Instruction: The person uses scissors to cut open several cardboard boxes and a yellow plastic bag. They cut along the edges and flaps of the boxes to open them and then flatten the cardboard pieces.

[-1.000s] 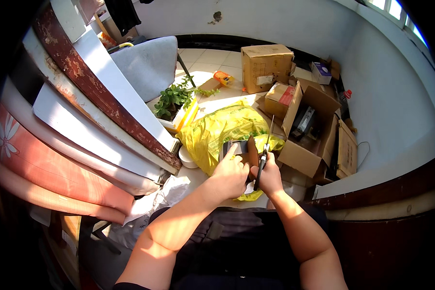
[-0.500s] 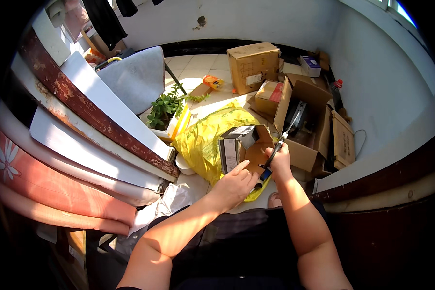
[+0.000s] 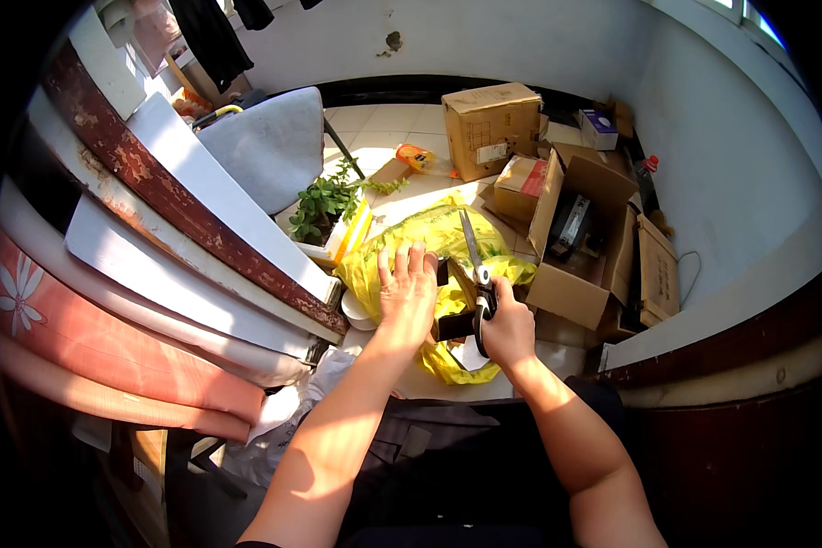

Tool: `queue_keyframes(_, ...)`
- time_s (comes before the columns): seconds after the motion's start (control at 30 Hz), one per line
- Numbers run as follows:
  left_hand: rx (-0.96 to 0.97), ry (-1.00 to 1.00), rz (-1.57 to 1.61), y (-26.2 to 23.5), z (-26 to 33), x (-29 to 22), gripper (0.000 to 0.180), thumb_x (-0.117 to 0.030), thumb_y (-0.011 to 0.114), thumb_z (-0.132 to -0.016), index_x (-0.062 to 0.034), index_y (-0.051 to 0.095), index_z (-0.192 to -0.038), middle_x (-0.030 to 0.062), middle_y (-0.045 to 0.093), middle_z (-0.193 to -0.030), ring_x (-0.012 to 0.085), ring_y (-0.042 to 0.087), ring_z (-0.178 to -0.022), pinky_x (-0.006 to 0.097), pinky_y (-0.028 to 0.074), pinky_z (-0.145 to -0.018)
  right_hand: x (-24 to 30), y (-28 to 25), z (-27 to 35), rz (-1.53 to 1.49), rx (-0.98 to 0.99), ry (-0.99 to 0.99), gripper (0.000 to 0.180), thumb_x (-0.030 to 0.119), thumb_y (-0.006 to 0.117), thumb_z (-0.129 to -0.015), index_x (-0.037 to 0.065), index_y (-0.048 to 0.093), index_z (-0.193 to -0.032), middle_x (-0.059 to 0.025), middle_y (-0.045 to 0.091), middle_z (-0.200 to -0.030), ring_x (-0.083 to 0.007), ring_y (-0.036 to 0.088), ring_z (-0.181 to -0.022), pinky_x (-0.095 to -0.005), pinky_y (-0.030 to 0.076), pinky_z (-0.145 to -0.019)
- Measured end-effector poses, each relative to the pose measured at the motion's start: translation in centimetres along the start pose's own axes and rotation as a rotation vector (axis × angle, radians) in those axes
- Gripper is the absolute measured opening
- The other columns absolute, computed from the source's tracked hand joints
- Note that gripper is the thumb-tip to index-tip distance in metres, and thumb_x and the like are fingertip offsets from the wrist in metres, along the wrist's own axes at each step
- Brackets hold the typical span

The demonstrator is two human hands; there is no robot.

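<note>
My right hand (image 3: 510,327) is closed around the black handles of a pair of scissors (image 3: 470,245), whose blades point away from me over a yellow plastic bag (image 3: 425,226). To its left is my left hand (image 3: 409,290), fingers stretched out and palm down, against the near side of the bag. Between my hands shows part of a small cardboard box (image 3: 454,327) with a dark inside. Most of that box is hidden by my left hand, so I cannot tell how firmly the hand touches it. The bag lies crumpled around and beneath the box.
To the right stands an open cardboard box (image 3: 571,292) with a dark device (image 3: 573,224) inside. Behind it are a smaller carton (image 3: 519,185) and a tall carton (image 3: 491,137). At the left are a leafy plant (image 3: 324,205), a grey chair (image 3: 269,151) and white boards (image 3: 210,210).
The scissors have swung left from the open box to above the yellow bag. My left hand has moved up and flattened, and the small box now sits lower and turned.
</note>
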State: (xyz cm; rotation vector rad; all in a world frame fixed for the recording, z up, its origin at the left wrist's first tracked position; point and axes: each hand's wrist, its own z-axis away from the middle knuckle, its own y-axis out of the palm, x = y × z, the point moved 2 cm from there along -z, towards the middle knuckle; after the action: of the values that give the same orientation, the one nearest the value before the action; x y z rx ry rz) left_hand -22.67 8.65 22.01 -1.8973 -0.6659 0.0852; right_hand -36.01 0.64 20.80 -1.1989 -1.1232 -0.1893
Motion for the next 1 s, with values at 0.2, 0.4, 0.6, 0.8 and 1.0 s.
queue_keyframes(0.2,0.293,-0.194,0.223,1.6,-0.7,1.3,0.026,-0.021,0.059,-0.082,-0.0029,0.061,-0.1,0.0154,0.065,-0.087,0.0306,0.065,-0.082,0.045,0.051,-0.074,-0.3,-0.7,-0.2,0.012,-0.068,-0.051,0.039,0.016,0.066,-0.076,0.014,0.053,-0.112,-0.0188,0.064,-0.075,-0.0412,0.061,-0.075,-0.0474,0.047,-0.064)
queue_keyframes(0.4,0.126,-0.218,0.492,0.2,-0.2,-0.5,0.027,-0.021,0.047,-0.091,0.0004,0.058,-0.079,0.0206,0.063,-0.065,0.0371,0.064,-0.063,0.046,0.053,-0.061,-2.7,0.1,-1.3,-0.164,-0.155,0.193,0.076,0.034,0.079,-0.068,0.007,0.039,-0.126,-0.0183,0.065,-0.101,-0.0387,0.061,-0.095,-0.0457,0.048,-0.078)
queue_keyframes(0.6,0.085,-0.265,0.635,1.3,-0.4,-0.8,0.031,-0.02,0.045,-0.091,0.0034,0.058,-0.075,0.0234,0.061,-0.065,0.0394,0.062,-0.061,0.046,0.051,-0.061,-4.9,2.0,-2.2,-0.105,-0.206,0.133,0.066,0.025,0.073,-0.07,0.009,0.039,-0.124,-0.0217,0.064,-0.096,-0.0419,0.06,-0.091,-0.0463,0.048,-0.076)
queue_keyframes(0.8,0.3,-0.675,1.064,6.6,-0.3,5.3,0.032,-0.021,0.044,-0.092,0.003,0.06,-0.08,0.0059,0.059,-0.065,0.0171,0.063,-0.062,0.029,0.05,-0.054,-1.5,0.6,-0.9,0.054,0.072,-0.348,0.053,0.018,0.069,-0.072,0.01,0.046,-0.12,-0.0161,0.065,-0.086,-0.038,0.062,-0.079,-0.0436,0.049,-0.068)
queue_keyframes(1.0,0.325,-0.868,1.806,3.9,0.0,2.7,0.031,-0.029,0.045,-0.096,-0.0069,0.059,-0.112,0.0022,0.063,-0.103,0.0106,0.059,-0.094,0.026,0.048,-0.069,0.1,2.5,1.0,0.008,0.261,-0.226,0.054,0.017,0.069,-0.07,0.009,0.048,-0.12,-0.0189,0.065,-0.09,-0.0352,0.064,-0.077,-0.0403,0.049,-0.067)
